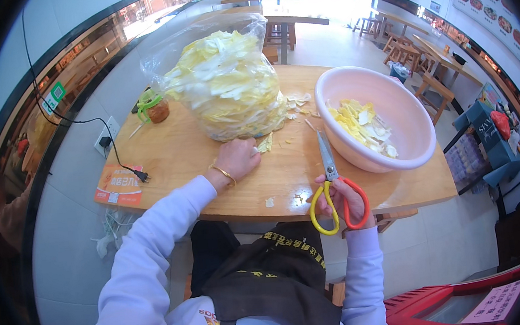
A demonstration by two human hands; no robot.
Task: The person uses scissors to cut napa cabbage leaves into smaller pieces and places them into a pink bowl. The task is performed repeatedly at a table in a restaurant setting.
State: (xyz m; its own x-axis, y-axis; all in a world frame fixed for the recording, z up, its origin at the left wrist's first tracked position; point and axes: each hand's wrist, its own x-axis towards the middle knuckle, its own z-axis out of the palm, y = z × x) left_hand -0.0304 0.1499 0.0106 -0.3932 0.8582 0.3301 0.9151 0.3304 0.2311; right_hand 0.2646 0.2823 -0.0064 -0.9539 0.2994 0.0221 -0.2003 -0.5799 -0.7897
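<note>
My left hand (237, 160), with a gold-coloured bangle at the wrist, is closed on the wooden table (186, 169). A small pale piece shows at its fingertips, beside a yellow leaf scrap (266, 144). Just beyond the hand stands a large clear plastic bag (230, 91) full of cut yellow-white cabbage leaves. My right hand (347, 196) holds scissors (328, 163) with one yellow and one red handle at the near table edge. Their blades point away from me and look nearly closed. Right of them, a pale pink plastic basin (407, 149) holds some cabbage leaves (358, 121).
A small jar (158, 107) with a green handle stands at the table's left. A power plug (141, 175) on a black cord hangs over an orange printed sheet (118, 186). Leaf scraps lie between bag and basin. Wooden stools (406, 52) and tables are farther back.
</note>
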